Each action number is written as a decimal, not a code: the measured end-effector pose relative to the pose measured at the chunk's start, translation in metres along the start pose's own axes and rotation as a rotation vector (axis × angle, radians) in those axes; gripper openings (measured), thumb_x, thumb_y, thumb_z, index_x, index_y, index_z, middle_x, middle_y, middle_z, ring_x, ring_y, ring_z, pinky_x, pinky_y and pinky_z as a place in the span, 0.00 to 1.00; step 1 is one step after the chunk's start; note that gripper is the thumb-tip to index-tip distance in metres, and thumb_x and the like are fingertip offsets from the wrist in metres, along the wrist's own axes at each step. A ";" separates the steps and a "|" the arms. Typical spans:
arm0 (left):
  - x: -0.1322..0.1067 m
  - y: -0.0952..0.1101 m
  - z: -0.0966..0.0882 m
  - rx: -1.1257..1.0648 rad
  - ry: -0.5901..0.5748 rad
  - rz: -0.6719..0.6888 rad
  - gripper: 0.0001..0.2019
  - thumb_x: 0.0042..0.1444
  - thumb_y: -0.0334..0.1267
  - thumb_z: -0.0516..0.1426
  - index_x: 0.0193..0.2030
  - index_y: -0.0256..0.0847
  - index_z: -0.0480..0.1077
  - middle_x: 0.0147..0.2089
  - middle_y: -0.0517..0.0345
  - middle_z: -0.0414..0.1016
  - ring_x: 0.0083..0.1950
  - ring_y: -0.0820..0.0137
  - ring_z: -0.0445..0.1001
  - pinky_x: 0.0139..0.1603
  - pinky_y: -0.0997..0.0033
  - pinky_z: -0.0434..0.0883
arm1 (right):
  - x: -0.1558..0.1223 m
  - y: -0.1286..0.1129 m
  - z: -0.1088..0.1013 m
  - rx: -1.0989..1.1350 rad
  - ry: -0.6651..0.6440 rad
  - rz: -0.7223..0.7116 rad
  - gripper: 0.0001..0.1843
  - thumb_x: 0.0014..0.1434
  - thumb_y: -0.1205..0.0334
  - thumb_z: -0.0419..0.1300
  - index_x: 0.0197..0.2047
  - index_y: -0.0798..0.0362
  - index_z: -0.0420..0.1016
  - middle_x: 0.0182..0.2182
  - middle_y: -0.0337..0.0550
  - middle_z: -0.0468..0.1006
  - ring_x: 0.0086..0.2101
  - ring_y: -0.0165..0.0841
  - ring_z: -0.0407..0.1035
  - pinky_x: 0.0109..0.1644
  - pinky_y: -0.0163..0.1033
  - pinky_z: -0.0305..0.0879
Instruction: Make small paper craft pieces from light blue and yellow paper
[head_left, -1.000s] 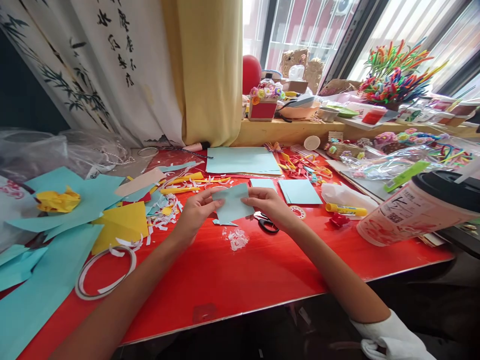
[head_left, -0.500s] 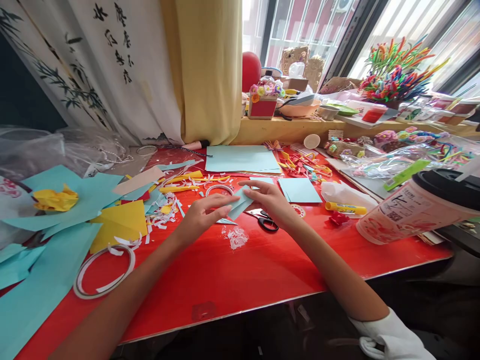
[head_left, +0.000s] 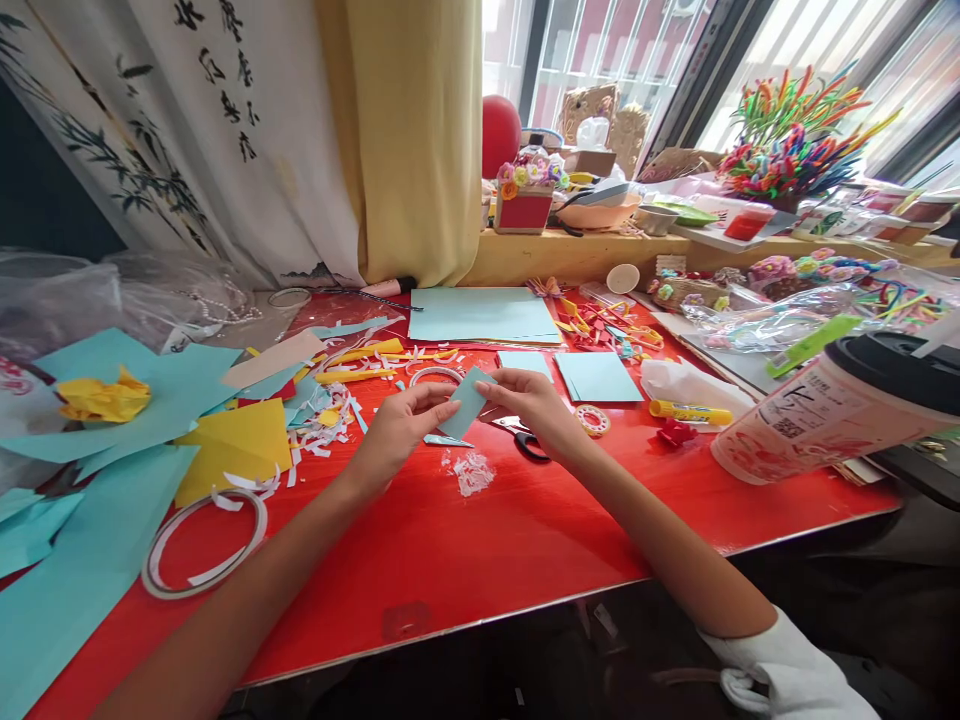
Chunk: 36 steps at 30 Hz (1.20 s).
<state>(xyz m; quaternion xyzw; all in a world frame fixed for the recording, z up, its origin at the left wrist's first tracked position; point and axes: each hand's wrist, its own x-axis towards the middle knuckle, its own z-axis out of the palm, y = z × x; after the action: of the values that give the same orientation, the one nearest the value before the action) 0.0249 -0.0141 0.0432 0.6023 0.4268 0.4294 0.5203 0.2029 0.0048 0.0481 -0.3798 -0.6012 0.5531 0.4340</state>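
A small folded piece of light blue paper (head_left: 466, 405) is held up above the red table. My left hand (head_left: 401, 425) pinches its left edge between thumb and fingers. At its upper right corner, my right hand (head_left: 529, 408) grips it with the fingertips. Behind the right hand lie scissors (head_left: 531, 444) with black handles, partly hidden by that hand. Below the paper, a crumpled clear scrap (head_left: 472, 473) rests on the table. Square blue sheets (head_left: 600, 378) lie just beyond the right hand, with a small tape roll (head_left: 592, 420) near them.
At the left are a large tape roll (head_left: 206, 545), yellow paper (head_left: 236, 452) and big blue sheets (head_left: 97, 560). A tilted drink cup (head_left: 795, 425) and a yellow glue stick (head_left: 690, 413) are at the right. A blue paper stack (head_left: 480, 316) lies at the back.
The blue paper has gone from two layers standing apart to one flat narrow piece. My right fingers have come down to its corner. The view has shifted slightly.
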 end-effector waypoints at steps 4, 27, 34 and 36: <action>-0.002 0.005 0.003 0.072 -0.013 0.019 0.19 0.50 0.47 0.57 0.45 0.39 0.69 0.45 0.52 0.73 0.44 0.66 0.71 0.41 0.71 0.69 | -0.002 0.003 0.002 -0.136 -0.003 -0.102 0.12 0.53 0.55 0.58 0.32 0.57 0.71 0.27 0.41 0.72 0.30 0.28 0.69 0.37 0.36 0.69; -0.006 0.003 0.004 0.086 0.148 0.113 0.17 0.51 0.49 0.55 0.40 0.38 0.72 0.39 0.55 0.75 0.38 0.68 0.71 0.38 0.71 0.69 | -0.006 0.003 0.010 -0.142 -0.022 -0.127 0.09 0.53 0.57 0.59 0.32 0.55 0.70 0.25 0.39 0.72 0.27 0.27 0.68 0.34 0.35 0.67; -0.006 0.003 0.006 0.041 0.163 0.107 0.16 0.51 0.48 0.56 0.39 0.38 0.73 0.37 0.56 0.76 0.37 0.69 0.72 0.38 0.71 0.69 | -0.005 0.004 0.009 -0.144 -0.034 -0.127 0.10 0.53 0.56 0.58 0.33 0.55 0.71 0.25 0.39 0.72 0.28 0.27 0.67 0.34 0.35 0.67; -0.006 0.003 0.006 0.029 0.168 0.110 0.16 0.51 0.48 0.56 0.39 0.38 0.73 0.36 0.57 0.76 0.36 0.69 0.72 0.38 0.71 0.69 | -0.004 0.004 0.009 -0.121 -0.040 -0.125 0.10 0.53 0.56 0.59 0.33 0.55 0.71 0.25 0.39 0.72 0.28 0.27 0.68 0.35 0.36 0.67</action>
<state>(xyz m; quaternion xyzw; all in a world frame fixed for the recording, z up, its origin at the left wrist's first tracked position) 0.0291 -0.0214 0.0448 0.5941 0.4414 0.5001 0.4496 0.1957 -0.0018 0.0431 -0.3558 -0.6648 0.4950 0.4318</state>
